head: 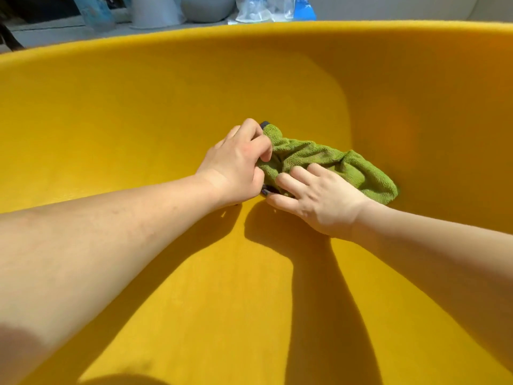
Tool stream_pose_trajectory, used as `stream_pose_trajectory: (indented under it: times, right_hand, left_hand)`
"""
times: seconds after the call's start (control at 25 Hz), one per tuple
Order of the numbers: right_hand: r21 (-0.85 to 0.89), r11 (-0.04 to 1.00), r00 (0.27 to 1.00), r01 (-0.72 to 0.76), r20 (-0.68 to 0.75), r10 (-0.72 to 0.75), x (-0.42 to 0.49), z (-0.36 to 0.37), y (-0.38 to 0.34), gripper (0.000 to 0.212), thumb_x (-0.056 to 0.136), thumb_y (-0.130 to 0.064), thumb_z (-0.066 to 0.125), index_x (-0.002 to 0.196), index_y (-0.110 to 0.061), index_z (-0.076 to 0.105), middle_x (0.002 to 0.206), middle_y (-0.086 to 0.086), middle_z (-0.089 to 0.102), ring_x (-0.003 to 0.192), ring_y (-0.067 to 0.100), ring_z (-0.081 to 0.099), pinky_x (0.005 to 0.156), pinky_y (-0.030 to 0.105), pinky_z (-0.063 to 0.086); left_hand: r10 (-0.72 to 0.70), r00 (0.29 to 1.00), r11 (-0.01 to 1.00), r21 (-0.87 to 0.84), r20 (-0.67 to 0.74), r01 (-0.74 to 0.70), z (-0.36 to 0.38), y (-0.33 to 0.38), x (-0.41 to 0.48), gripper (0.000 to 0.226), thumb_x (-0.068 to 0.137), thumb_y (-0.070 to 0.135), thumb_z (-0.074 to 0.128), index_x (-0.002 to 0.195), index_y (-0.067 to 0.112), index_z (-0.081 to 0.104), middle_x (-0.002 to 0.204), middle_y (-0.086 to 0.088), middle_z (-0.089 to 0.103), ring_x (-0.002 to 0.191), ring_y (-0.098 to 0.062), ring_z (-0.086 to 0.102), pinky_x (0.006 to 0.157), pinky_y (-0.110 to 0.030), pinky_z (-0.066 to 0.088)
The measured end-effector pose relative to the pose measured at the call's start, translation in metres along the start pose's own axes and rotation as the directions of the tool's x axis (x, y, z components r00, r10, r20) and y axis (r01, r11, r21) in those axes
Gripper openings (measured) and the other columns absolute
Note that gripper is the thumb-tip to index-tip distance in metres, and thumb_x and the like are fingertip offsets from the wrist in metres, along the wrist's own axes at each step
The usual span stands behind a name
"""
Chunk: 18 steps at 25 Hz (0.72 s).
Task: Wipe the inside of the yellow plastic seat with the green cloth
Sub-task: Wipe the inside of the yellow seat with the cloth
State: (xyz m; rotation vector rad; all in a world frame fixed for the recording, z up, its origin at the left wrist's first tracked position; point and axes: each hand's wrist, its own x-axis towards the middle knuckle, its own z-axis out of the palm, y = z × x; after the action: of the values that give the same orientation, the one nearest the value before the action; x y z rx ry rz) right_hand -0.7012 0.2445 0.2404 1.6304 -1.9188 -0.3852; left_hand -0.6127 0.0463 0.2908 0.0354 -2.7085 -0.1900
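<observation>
The yellow plastic seat point(138, 107) fills nearly the whole view, its curved inner wall rising to a rim at the top. A crumpled green cloth point(341, 165) lies in the hollow at the middle. My left hand point(236, 165) pinches the cloth's left end with curled fingers. My right hand point(319, 198) presses flat on the cloth's near side, fingers spread. Part of the cloth is hidden under both hands. Both forearms reach in from the bottom corners and cast dark shadows on the seat floor.
Beyond the rim stand a white cylinder point(155, 12), a grey rounded object point(206, 8) and a clear-and-blue plastic bag point(272, 8) on a pale floor. A light blue item point(97, 12) sits at the far left.
</observation>
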Motion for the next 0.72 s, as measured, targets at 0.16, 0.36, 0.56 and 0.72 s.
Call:
stream_pose_trajectory:
  times: [0.16, 0.36, 0.56, 0.72]
  right_hand:
    - [-0.117, 0.993, 0.998, -0.034, 0.048, 0.04, 0.017, -0.017, 0.057, 0.041, 0.102, -0.024, 0.042, 0.141, -0.03, 0.055, 0.122, 0.011, 0.056, 0.102, 0.035, 0.053, 0.076, 0.045, 0.044]
    - [-0.252, 0.905, 0.931, -0.342, 0.041, 0.363, 0.012, -0.059, 0.113, 0.053, 0.095, -0.022, 0.058, 0.146, -0.03, 0.046, 0.139, 0.012, 0.048, 0.121, 0.036, 0.048, 0.087, 0.046, 0.046]
    - [-0.363, 0.812, 0.828, -0.457, 0.159, 0.537, -0.059, -0.108, 0.131, 0.04, 0.097, -0.03, 0.055, 0.137, -0.031, 0.058, 0.137, 0.009, 0.046, 0.123, 0.033, 0.045, 0.092, 0.044, 0.044]
    - [-0.478, 0.769, 0.747, -0.424, 0.295, 0.595, -0.135, -0.154, 0.116, 0.034, 0.097, -0.036, 0.049, 0.127, -0.033, 0.066, 0.14, 0.006, 0.048, 0.124, 0.031, 0.043, 0.094, 0.044, 0.039]
  left_hand:
    - [-0.069, 0.998, 0.997, -0.016, 0.014, 0.069, 0.0, 0.006, 0.004, 0.025, 0.078, 0.01, 0.057, 0.1, 0.02, 0.058, 0.116, -0.002, 0.045, 0.107, -0.026, 0.049, 0.08, -0.047, 0.05]
    - [-0.187, 0.982, 0.98, -0.064, -0.008, 0.186, -0.009, 0.051, 0.015, 0.031, 0.08, 0.012, 0.06, 0.108, 0.023, 0.053, 0.122, -0.002, 0.039, 0.111, -0.026, 0.048, 0.083, -0.044, 0.048]
    - [-0.125, 0.975, 0.99, -0.036, 0.182, 0.134, -0.009, 0.12, -0.007, 0.039, 0.082, 0.017, 0.064, 0.119, 0.024, 0.053, 0.132, 0.0, 0.035, 0.118, -0.024, 0.047, 0.09, -0.044, 0.052]
    - [-0.044, 0.955, 0.997, -0.055, 0.292, 0.063, -0.015, 0.179, -0.038, 0.042, 0.085, 0.021, 0.064, 0.125, 0.025, 0.054, 0.143, -0.002, 0.031, 0.129, -0.027, 0.042, 0.095, -0.047, 0.051]
